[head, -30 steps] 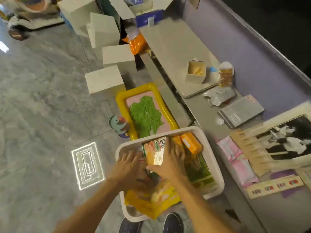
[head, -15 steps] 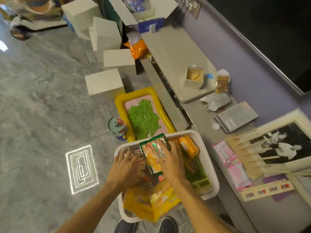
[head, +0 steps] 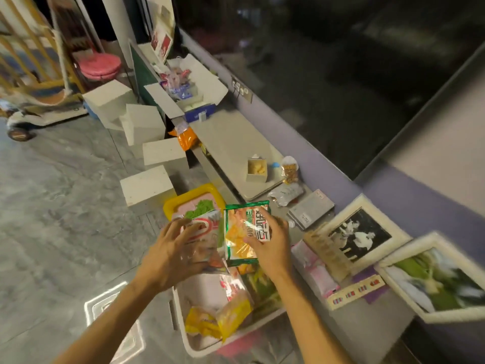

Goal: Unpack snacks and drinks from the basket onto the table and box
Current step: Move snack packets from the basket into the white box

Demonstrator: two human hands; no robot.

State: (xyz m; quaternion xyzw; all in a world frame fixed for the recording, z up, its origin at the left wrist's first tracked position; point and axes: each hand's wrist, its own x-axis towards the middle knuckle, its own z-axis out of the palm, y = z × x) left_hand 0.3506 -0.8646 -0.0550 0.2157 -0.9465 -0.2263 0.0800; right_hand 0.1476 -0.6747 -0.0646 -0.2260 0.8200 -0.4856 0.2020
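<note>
A: Okay, quick, right hand (head: 267, 248)?
B: Gripping the green packet (head: 244, 232), thumb across the front, fingers behind the top edge. The packet is upright and lifted clear above the basket (head: 181, 327), with the label facing the camera.
A: Why upright?
B: My guess is that pinched near one side it hangs flat and lifts out without dragging on the rest.
A: Left hand (head: 170, 258)?
B: Holds a white and red packet (head: 203, 228), fingers spread wide over its shiny wrap. It's also raised over the basket, just beside the green one. Can't tell if the two touch.
A: So one per hand?
B: Yes. Probably so both go across in one trip.
A: What's left in the basket?
B: A yellow packet (head: 207, 324) at the near end, plus clear-wrapped and green printed stuff too blurred to name. So the unpacking isn't done.
A: Where do they go?
B: The tabletop (head: 231, 148) runs along the wall ahead. An open box (head: 210, 82) stands at its far end with packets already inside.
A: Anything in the way?
B: A yellow tray (head: 170, 206) sits between the basket and the tabletop, partly hidden behind the raised packets. Framed pictures (head: 359, 232) lie to the right, well apart from the route.
A: Risk?
B: The slick wrap under the spread left fingers could slip, I'd say.
</note>
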